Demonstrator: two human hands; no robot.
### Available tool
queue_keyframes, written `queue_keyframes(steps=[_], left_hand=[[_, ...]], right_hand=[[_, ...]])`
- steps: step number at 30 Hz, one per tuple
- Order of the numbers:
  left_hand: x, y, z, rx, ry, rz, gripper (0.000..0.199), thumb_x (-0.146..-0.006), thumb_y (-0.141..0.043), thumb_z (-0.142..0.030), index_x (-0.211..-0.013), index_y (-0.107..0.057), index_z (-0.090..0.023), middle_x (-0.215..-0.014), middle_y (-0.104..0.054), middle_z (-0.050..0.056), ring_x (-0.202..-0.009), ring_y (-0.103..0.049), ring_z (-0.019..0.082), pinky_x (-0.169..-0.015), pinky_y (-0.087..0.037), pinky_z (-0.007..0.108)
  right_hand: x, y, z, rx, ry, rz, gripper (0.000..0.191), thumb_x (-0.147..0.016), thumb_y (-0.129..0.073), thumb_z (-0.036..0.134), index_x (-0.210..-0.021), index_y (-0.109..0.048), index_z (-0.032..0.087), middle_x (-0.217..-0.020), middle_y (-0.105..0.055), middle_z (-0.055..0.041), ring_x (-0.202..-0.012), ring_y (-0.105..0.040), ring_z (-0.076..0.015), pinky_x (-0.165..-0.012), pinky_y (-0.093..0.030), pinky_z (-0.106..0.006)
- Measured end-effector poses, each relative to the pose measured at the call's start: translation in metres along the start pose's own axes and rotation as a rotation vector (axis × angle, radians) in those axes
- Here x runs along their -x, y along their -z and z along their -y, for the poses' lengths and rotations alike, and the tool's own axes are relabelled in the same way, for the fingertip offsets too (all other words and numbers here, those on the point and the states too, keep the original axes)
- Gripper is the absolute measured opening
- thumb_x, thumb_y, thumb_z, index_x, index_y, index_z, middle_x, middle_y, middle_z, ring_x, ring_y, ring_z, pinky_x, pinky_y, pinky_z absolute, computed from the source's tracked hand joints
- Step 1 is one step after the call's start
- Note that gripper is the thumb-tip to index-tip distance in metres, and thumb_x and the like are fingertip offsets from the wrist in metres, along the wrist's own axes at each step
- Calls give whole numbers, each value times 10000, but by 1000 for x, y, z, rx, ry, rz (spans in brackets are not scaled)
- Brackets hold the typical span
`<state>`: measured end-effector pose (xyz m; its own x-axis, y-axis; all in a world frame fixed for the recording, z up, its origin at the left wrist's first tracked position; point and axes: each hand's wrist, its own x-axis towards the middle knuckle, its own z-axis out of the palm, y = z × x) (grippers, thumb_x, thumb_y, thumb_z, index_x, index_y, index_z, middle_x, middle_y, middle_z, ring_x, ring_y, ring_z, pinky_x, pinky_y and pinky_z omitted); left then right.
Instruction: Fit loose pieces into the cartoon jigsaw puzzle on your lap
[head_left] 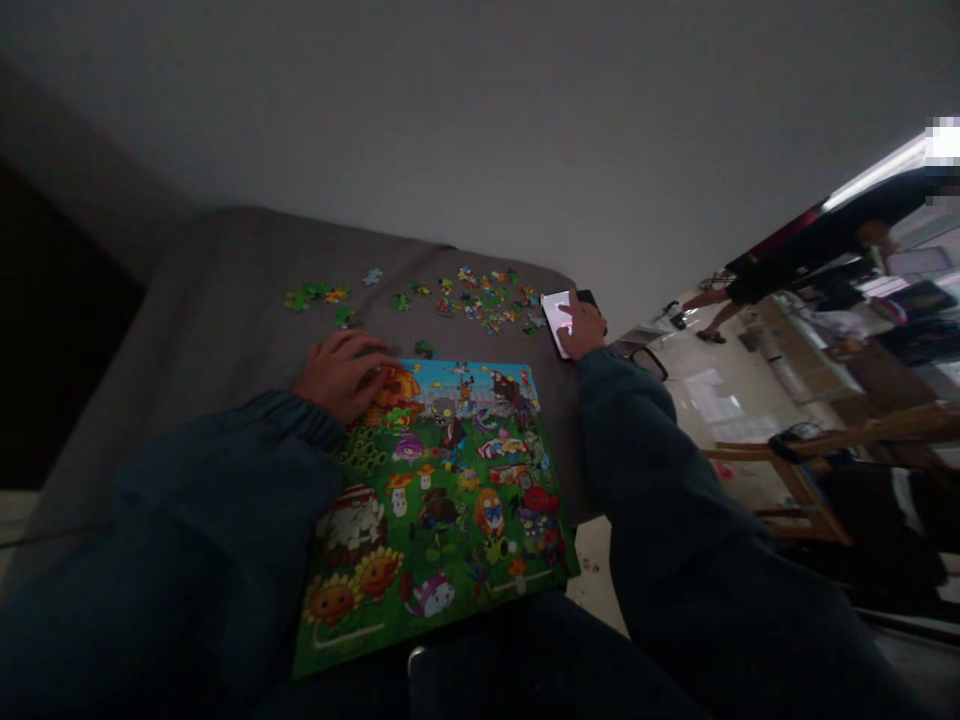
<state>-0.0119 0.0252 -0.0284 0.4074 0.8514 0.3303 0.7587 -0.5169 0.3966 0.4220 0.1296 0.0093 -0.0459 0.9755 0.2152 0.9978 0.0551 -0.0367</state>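
A colourful jigsaw board (450,510) with cartoon plants and zombies on green lies across the near edge of the table, above my lap. My left hand (346,372) rests at its upper left corner, palm down, fingers loosely stretched out and holding nothing that I can see. At the far right of the table lies a smartphone (557,318) with a lit screen. My right hand (585,328) is over the phone's right side, finger and thumb apart on the screen. Loose puzzle pieces (491,300) are scattered beyond the board, with another group (315,296) farther left.
The grey-covered table (247,290) meets a pale wall (450,130) at the back. A dark object (589,298) sits by the phone. To the right are a wooden chair (802,480), a tiled floor (697,375) and another person's legs (716,305).
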Motion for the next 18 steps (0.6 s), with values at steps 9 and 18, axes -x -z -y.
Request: queue_keyframes(steps=[9, 18], left_hand=[[0, -1, 1, -14, -5, 3, 357, -926, -401, -358, -1068, -719, -284, -1243, -652, 77, -1236, -479, 333, -995, -385, 546], [0, 1, -1, 4, 10, 17, 352, -921, -413, -343, -1073, -725, -284, -1243, -657, 79, -1237, -480, 351, -966, -395, 569]], right_hand=[[-10, 40, -19, -57, 105, -17, 815, -749, -414, 77, -1550, -263, 88, -1272, -669, -138, -1262, -483, -318, -1053, -340, -536], [32, 24, 8, -133, 303, 56, 598, -830, -454, 217, -1417, -491, 109, -1195, -697, -111, -1203, -535, -301, -1078, -352, -490]])
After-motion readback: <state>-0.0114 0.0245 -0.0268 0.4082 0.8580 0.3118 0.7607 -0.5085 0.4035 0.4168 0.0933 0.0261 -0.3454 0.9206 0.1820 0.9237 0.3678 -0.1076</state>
